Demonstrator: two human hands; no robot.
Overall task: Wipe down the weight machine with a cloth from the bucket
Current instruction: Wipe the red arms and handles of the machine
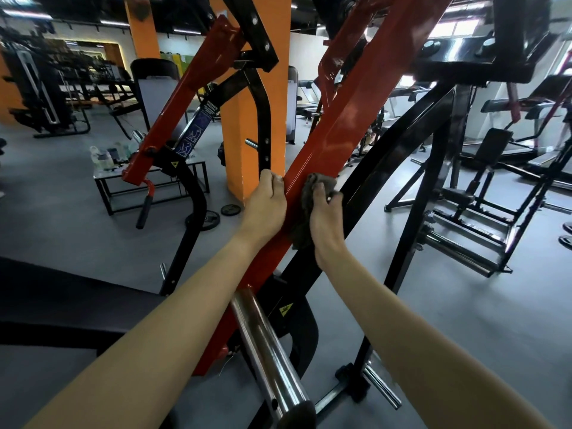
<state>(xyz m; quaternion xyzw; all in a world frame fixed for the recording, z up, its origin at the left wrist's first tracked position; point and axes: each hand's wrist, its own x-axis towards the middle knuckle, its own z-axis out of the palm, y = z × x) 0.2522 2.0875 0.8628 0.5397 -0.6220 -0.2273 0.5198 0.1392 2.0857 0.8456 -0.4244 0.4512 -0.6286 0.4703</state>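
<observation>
The left grip (pixel 266 196) is curled round the near edge of the red lever arm (pixel 340 128) of the weight machine (pixel 439 168). Its fingertips are hidden behind the steel, and it sits just at 9 o'clock of the right grip (pixel 326 212). The right grip's fingers are bent over a grey-brown cloth (pixel 301 226), holding it bunched and pressed against the arm's face. The cloth's loose end hangs out toward 7 o'clock below the palm.

The red arm runs from 7 o'clock to 1 o'clock through the middle of the view, with a curved black frame tube (pixel 387 156) beside it at 3 o'clock. A chrome weight peg (pixel 266 345) juts toward the camera at 6 o'clock, between the 2 forearms. A 2nd red arm (pixel 185 97) slants at 10 o'clock, near an orange pillar (pixel 247 119). At 9 o'clock a small black-framed tabletop (pixel 103 174) carries bottles (pixel 103 154). 2 weight plates (pixel 230 209) lie on the grey floor (pixel 62 218) near the pillar's foot.
</observation>
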